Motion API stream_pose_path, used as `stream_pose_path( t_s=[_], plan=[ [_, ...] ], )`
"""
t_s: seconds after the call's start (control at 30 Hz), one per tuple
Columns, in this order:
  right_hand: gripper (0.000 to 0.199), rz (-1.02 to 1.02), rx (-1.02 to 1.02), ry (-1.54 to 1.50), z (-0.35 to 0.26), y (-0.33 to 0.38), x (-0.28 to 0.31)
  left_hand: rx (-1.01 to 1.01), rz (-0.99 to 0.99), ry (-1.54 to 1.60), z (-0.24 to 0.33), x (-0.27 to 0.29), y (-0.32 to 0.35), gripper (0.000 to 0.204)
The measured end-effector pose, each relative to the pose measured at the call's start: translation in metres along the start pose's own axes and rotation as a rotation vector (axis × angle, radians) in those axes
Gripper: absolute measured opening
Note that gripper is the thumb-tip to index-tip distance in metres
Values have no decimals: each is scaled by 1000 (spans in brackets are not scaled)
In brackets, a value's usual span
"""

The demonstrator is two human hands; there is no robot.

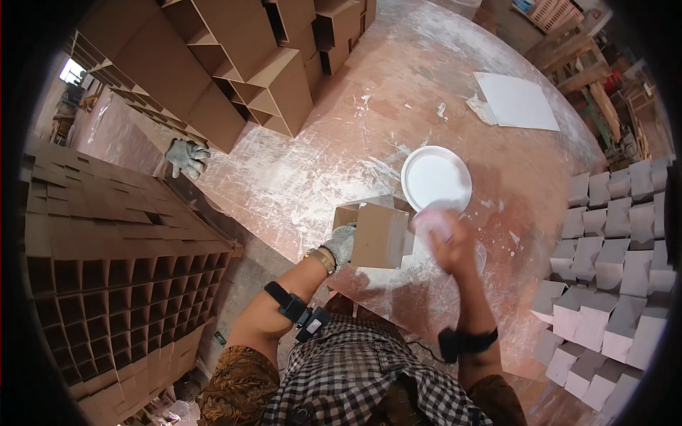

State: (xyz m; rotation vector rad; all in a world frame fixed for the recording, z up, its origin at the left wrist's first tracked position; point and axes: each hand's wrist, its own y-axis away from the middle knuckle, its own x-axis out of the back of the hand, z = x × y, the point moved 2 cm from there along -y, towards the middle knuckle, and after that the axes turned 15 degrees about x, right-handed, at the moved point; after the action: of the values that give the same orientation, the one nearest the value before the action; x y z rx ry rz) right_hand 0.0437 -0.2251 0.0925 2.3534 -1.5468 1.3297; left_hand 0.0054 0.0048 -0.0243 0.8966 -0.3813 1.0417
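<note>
My left hand (342, 244), in a grey knit glove, reaches into the open side of a small brown cardboard box (380, 236) and holds it above the table. Its fingers are partly hidden inside the box. To the right of the box, my bare right hand (455, 248) is closed on a pink, sponge-like pad (433, 221), blurred by motion. The pad is close to the near rim of a round white dish (435, 177), which looks to have white paste in it.
Brown boxes (284, 89) are stacked at the table's far left. A grey glove (187, 157) lies at the left edge. Left of me stands a stack of open-ended boxes (128, 284). Whitish boxes (611, 263) stand in rows at right. A white sheet (518, 103) lies farther back.
</note>
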Motion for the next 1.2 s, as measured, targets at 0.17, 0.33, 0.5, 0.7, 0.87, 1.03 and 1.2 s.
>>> stream_pose_path(
  t_s=[0.17, 0.33, 0.5, 0.7, 0.87, 1.03, 1.2],
  plan=[
    [28, -56, -54, 29, -63, 8, -44, 10, 6, 20, 0, 0, 1, 32],
    [28, 124, 101, 198, -28, -11, -52, 44, 12, 93, 7, 1, -1, 32],
    [35, -41, 142, 61, -63, 36, -50, 5, 11, -7, -13, -4, -2, 33],
    [31, 275, 143, 191, -9, -18, -48, -53, 78, -24, 1, -5, -2, 32],
    [31, 3, 266, 80, -59, 42, -58, 11, -3, -193, 7, 6, 6, 31],
    [28, 362, 133, 91, -5, 4, -66, -24, 19, -43, 2, -13, -7, 29],
    [19, 131, 451, -58, -75, 27, -68, -61, 11, -96, -36, -55, -26, 30]
  ],
)
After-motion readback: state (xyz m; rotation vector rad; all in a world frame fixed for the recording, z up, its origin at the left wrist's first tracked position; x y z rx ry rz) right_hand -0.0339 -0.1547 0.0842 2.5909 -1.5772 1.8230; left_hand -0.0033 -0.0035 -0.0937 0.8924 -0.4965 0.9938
